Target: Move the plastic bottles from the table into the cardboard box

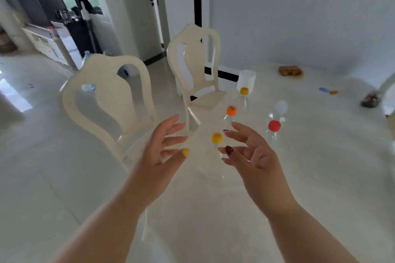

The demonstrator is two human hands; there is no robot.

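Both hands reach out over the pale counter (pixel 299 156), spread wide and holding nothing. The left hand (pixel 159 151) has its fingers straight and fanned, palm turned inward; one nail is painted yellow. The right hand (pixel 251 153) mirrors it, fingers loosely extended toward the left, with a dark red nail showing on the thumb. Between them stands a clear bottle (pixel 213 160) with a yellow cap (pixel 217 137), upright on the counter; neither hand touches it, though the fingertips of both are near its neck.

Further back stand more clear bottles, all upright: one with an orange cap (pixel 231 110), just beyond the right hand's fingers, one with a red cap (pixel 274 125) to the right, one with a white cap (pixel 281 107) right behind the red one, and another yellow-capped one (pixel 243 91) near the counter's far edge. A frosted white cup (pixel 246 80) stands just behind that last bottle (whether it touches it I cannot tell).

No cardboard box shows in this view.

Far across the counter lie a brown heap of food (pixel 290 70), a small blue and orange item (pixel 328 90), and a dark bag (pixel 370 99) near the right edge. Two cream chairs (pixel 106 100) stand at the left side of the counter, on a glossy tiled floor (pixel 42 156).
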